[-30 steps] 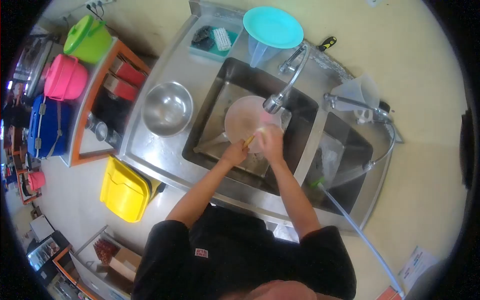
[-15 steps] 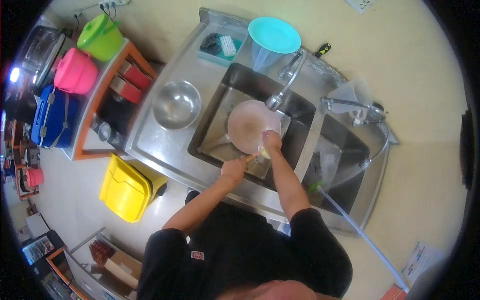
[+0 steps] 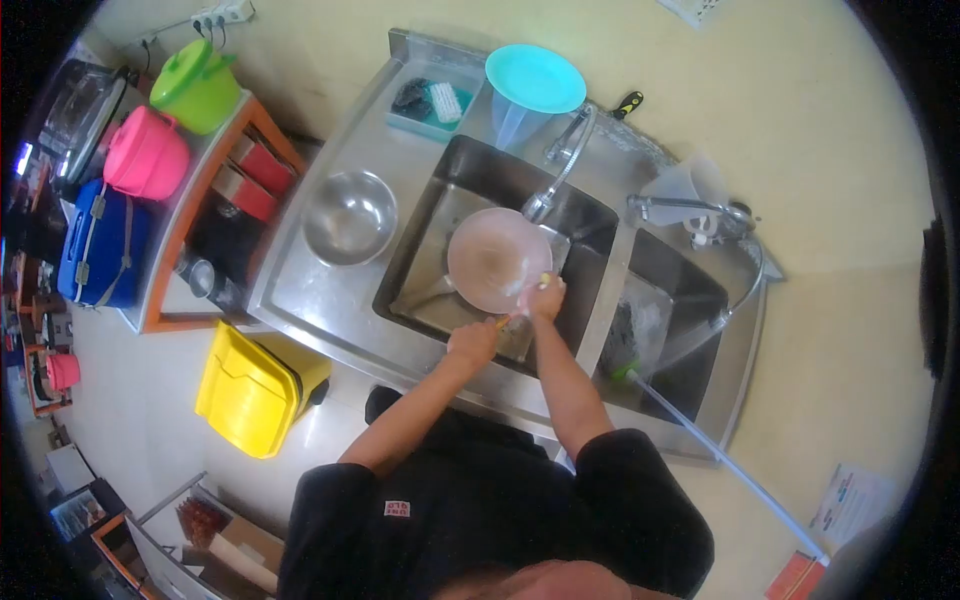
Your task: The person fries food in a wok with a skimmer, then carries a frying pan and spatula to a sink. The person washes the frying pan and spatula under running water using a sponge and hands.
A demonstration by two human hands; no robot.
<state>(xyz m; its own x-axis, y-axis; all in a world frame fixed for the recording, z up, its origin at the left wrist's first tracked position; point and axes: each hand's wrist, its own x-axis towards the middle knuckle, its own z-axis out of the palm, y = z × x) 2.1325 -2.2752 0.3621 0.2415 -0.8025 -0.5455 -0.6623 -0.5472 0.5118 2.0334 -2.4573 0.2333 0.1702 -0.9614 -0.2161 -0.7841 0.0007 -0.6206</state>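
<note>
My left hand (image 3: pixel 472 342) is closed round a thin orange-handled utensil (image 3: pixel 504 321) above the near edge of the left sink basin (image 3: pixel 405 285). Its working end is hidden by my right hand (image 3: pixel 541 299), which is closed on a small pale-yellow sponge (image 3: pixel 545 281). White suds show around the right fingers. Just beyond both hands, a round pink bowl (image 3: pixel 488 250) sits in the basin with cloudy liquid inside. A flexible tap (image 3: pixel 538 207) hangs over the bowl's far rim.
A steel bowl (image 3: pixel 350 218) stands on the left drainboard. Behind are a scrubber tray (image 3: pixel 425 125) and a turquoise plate (image 3: pixel 537 78). A long blue pole (image 3: pixel 720 455) leans into the right basin (image 3: pixel 690 345). A yellow bin (image 3: pixel 245 390) stands at left.
My right hand has turned, bringing the sponge from its lower left side to above the fingers. The left hand keeps hold of the utensil. The whole view has shifted slightly.
</note>
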